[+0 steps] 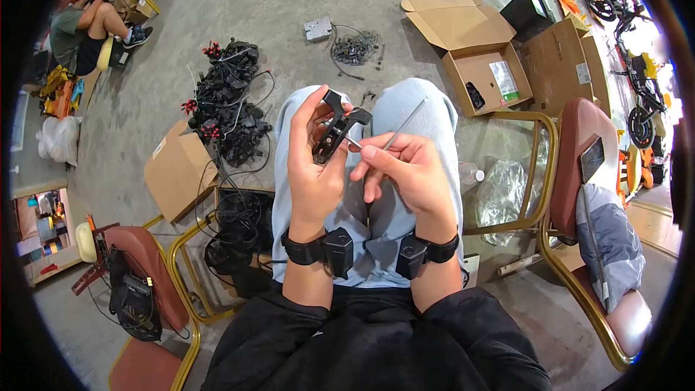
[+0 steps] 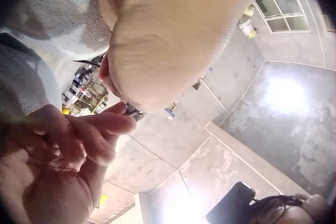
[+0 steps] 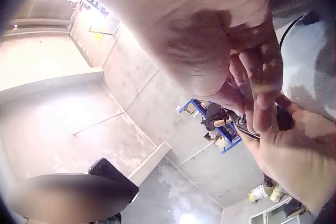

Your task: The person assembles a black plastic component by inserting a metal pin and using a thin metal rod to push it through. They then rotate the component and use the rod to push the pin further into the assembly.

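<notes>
Above the lap, my left hand [image 1: 313, 185] grips a black bracket-like part [image 1: 331, 137] with two prongs at its upper end, fingers behind it and thumb along its lower side. My right hand [image 1: 414, 172] pinches a thin metal hex key [image 1: 408, 122] between thumb and fingers. Its long arm points up and away to the right, while a short metal piece reaches toward the black part's side. Both hands nearly meet at that spot. In the left wrist view the palm hides most of the part; the right wrist view shows the fingers close together around it.
On the floor ahead lie a pile of small dark parts [image 1: 356, 49], a metal box [image 1: 317, 29] and a heap of black cables [image 1: 232, 101]. An open cardboard box [image 1: 486, 83] stands at right. Chairs [image 1: 572, 166] flank both sides; another person [image 1: 87, 29] sits far left.
</notes>
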A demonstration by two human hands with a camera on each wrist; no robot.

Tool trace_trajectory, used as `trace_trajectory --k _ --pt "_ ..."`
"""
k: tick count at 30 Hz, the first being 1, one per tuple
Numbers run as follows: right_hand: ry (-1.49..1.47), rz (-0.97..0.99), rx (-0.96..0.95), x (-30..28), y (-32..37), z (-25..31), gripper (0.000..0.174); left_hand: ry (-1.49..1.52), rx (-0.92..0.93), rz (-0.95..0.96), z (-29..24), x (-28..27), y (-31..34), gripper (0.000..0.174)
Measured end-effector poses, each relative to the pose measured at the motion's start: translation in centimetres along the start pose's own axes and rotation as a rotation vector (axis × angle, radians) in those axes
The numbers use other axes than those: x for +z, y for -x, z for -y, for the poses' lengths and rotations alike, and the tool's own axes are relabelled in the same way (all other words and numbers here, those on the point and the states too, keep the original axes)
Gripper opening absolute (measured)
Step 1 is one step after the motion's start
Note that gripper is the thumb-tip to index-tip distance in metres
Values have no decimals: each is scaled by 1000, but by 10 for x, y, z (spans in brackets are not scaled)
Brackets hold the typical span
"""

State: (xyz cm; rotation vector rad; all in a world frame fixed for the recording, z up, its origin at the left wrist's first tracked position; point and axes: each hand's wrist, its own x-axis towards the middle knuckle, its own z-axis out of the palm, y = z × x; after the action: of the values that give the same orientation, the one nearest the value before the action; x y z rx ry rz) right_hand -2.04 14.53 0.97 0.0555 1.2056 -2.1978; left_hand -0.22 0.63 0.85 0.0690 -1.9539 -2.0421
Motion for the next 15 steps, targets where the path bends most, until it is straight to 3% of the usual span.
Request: trace_trajectory --k 2,4,5,7,8,10,15 --pt "44 -11 -30 4 0 -3 20 -10 12 8 0 -1 0 52" --pt "239 -105 -224 9 0 -6 19 -19 -1 0 2 -2 0 52" --pt "239 -104 -223 10 -2 -9 19 -20 -1 -1 3 -3 -1 52" --pt "470 -171 -475 10 -6 -14 18 -33 37 -14 5 -3 -2 52" --pt "470 -170 -474 10 -4 -13 18 -34 37 -15 4 -3 -2 52" --pt "259 -98 -230 11 1 -7 18 40 -38 -65 1 -3 -1 53" --pt "157 -43 -103 6 0 -2 18 34 -13 -31 0 -2 -1 52"
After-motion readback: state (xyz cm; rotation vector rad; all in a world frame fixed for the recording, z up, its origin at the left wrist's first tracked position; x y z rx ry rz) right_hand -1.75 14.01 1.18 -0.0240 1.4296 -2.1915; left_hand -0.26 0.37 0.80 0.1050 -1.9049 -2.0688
